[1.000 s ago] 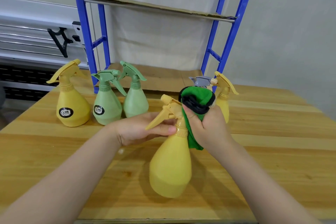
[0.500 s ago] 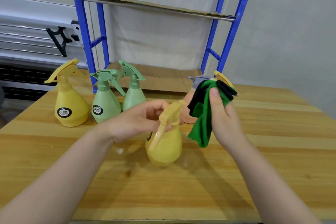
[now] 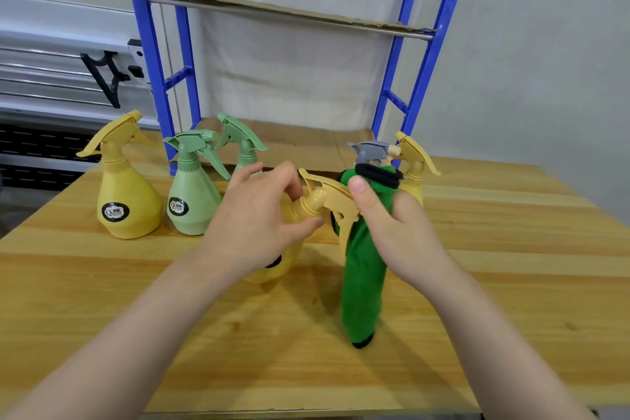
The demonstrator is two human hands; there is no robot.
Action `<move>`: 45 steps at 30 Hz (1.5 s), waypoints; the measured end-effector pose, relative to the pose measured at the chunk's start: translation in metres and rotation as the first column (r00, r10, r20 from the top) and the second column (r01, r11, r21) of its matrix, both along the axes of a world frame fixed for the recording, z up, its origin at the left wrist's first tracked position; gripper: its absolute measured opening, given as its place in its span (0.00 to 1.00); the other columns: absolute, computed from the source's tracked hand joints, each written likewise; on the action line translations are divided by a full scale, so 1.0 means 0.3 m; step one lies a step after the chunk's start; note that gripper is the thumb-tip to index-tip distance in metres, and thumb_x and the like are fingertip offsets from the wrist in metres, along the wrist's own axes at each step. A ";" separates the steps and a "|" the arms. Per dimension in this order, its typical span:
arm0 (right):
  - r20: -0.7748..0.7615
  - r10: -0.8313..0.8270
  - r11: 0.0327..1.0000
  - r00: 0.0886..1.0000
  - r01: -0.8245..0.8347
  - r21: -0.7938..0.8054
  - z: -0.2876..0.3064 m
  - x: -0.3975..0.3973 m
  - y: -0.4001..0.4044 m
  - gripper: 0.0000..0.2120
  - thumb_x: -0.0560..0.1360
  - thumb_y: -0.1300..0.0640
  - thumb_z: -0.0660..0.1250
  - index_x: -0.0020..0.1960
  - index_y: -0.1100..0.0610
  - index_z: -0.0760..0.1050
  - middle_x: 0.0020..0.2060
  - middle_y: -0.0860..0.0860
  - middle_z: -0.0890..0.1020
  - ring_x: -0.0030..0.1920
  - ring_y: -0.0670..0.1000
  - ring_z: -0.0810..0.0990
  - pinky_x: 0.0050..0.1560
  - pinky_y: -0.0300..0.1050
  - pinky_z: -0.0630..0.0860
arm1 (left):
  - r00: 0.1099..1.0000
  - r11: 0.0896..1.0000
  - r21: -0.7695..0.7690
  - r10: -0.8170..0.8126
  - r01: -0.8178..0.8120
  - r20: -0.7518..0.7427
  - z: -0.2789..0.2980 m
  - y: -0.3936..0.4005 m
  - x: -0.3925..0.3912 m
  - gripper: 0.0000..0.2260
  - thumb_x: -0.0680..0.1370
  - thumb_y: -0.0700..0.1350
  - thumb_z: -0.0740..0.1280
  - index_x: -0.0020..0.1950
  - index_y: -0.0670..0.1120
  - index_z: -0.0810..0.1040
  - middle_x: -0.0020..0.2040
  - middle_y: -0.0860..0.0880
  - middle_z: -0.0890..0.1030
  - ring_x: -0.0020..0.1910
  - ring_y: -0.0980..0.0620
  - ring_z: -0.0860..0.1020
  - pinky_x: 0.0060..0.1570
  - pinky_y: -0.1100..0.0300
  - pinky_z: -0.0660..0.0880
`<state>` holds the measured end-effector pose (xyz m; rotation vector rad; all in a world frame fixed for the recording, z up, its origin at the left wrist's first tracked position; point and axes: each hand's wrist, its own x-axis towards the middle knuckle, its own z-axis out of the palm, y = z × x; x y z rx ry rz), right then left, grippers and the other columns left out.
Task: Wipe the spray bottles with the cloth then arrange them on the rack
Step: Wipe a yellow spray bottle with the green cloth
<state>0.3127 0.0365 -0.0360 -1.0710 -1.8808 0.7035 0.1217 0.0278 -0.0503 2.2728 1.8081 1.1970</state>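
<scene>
My left hand (image 3: 254, 225) grips a yellow spray bottle (image 3: 318, 206) by its neck, its trigger head pointing right; most of its body is hidden behind the hand. My right hand (image 3: 392, 225) holds a green cloth with a black edge (image 3: 363, 283) against the bottle's trigger, and the cloth hangs down to the table. Further back stand another yellow bottle (image 3: 128, 201) at left, two green bottles (image 3: 191, 201) (image 3: 243, 147), a grey-headed bottle (image 3: 373, 150) and a yellow one (image 3: 414, 164) at right. The blue rack (image 3: 160, 78) rises behind them.
The wooden table (image 3: 477, 283) spreads wide in front, with its near edge at the bottom. The rack's lower shelf (image 3: 300, 143) and cardboard-covered upper shelf (image 3: 283, 12) sit at the back centre. A white wall rail with a black bracket (image 3: 104, 75) is at left.
My left hand has turned the held yellow bottle so its trigger head now points right. My right hand brought the cloth down against the trigger, and the cloth now hangs longer.
</scene>
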 end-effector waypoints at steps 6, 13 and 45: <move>0.231 -0.071 0.988 0.970 0.036 0.149 -0.002 -0.026 0.006 0.17 0.77 0.36 0.57 0.38 0.46 0.71 0.34 0.42 0.75 0.41 0.41 0.74 0.37 0.33 0.64 | 0.989 0.993 0.091 0.089 -0.079 -0.117 -0.009 -0.012 0.014 0.19 0.68 0.60 0.73 0.43 0.49 0.68 0.34 0.58 0.73 0.41 0.54 0.76 0.68 0.62 0.54; -0.142 -0.246 0.951 0.959 0.267 0.156 0.003 -0.040 0.009 0.15 0.80 0.39 0.54 0.44 0.47 0.71 0.35 0.40 0.75 0.40 0.42 0.74 0.41 0.37 0.70 | 0.986 0.995 -0.021 0.094 -0.098 -0.137 -0.009 -0.018 0.016 0.20 0.70 0.63 0.70 0.43 0.51 0.67 0.41 0.56 0.77 0.46 0.55 0.73 0.70 0.60 0.54; 0.358 -0.410 0.744 0.839 0.081 0.663 -0.048 -0.041 0.048 0.31 0.82 0.37 0.44 0.45 0.60 0.75 0.26 0.50 0.74 0.24 0.56 0.73 0.23 0.43 0.67 | 0.995 0.997 0.065 -0.050 0.044 0.087 0.032 -0.051 -0.010 0.18 0.66 0.56 0.72 0.46 0.44 0.75 0.44 0.49 0.81 0.47 0.52 0.72 0.60 0.66 0.62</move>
